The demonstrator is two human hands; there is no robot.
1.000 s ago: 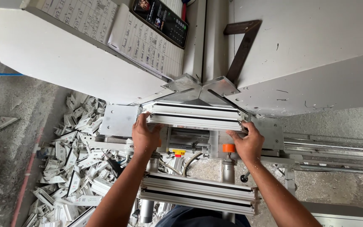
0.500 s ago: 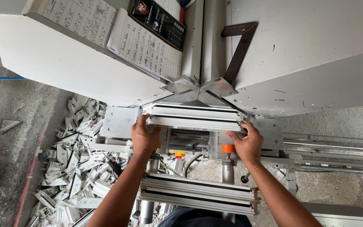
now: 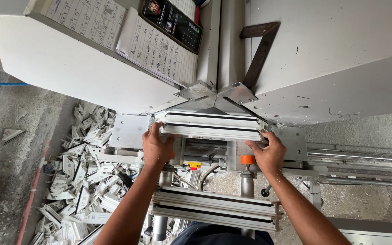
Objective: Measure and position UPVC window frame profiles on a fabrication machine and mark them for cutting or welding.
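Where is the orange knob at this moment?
In the head view the orange knob sits right of centre on the machine, just below the white profile piece and beside the right hand, above a grey post.

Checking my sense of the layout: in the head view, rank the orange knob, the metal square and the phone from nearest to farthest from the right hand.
From the right hand:
1. Orange knob, just beside it, by the thumb.
2. Metal square, up on the white machine top.
3. Phone, farthest, upper left on the papers.

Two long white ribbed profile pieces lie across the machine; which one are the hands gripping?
The far white ribbed profile piece, beside the grey metal corner plates. Left hand and right hand grip its ends. The near white profile lies untouched over the forearms.
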